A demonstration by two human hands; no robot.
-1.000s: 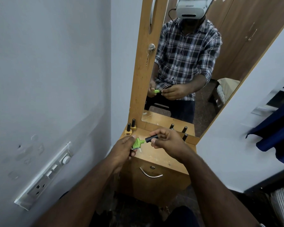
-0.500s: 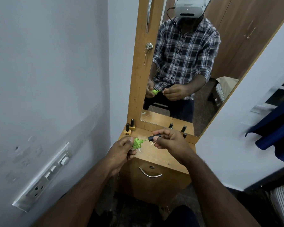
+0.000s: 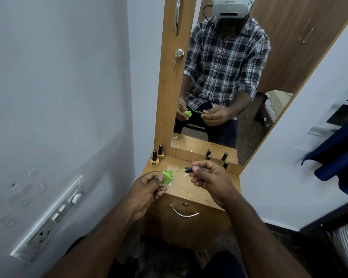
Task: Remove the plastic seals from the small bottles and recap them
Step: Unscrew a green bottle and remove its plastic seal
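Head view, looking down past both forearms at a small wooden cabinet under a mirror. Left hand pinching a green bottle between thumb and fingers, neck tilted up and to the right, held above the cabinet's front edge. Right hand curled round a black cap, its brush wet with green and pointing at the bottle's mouth, just apart from it. Open bottle, then, with recapping apparently the step in hand; no seal discernible on the neck at this size. Best done by keeping the bottle steady and near upright, lining the brush with the mouth before lowering, and sliding it straight in without scraping the rim. Then a turn of the cap with fingertips only, firm but not forced, bottle gripped low to leave the neck free. Risk of green drips on the cabinet top if the brush lingers outside. Two yellow bottles at the back left corner, more black-capped ones against the mirror, well apart from both hands.
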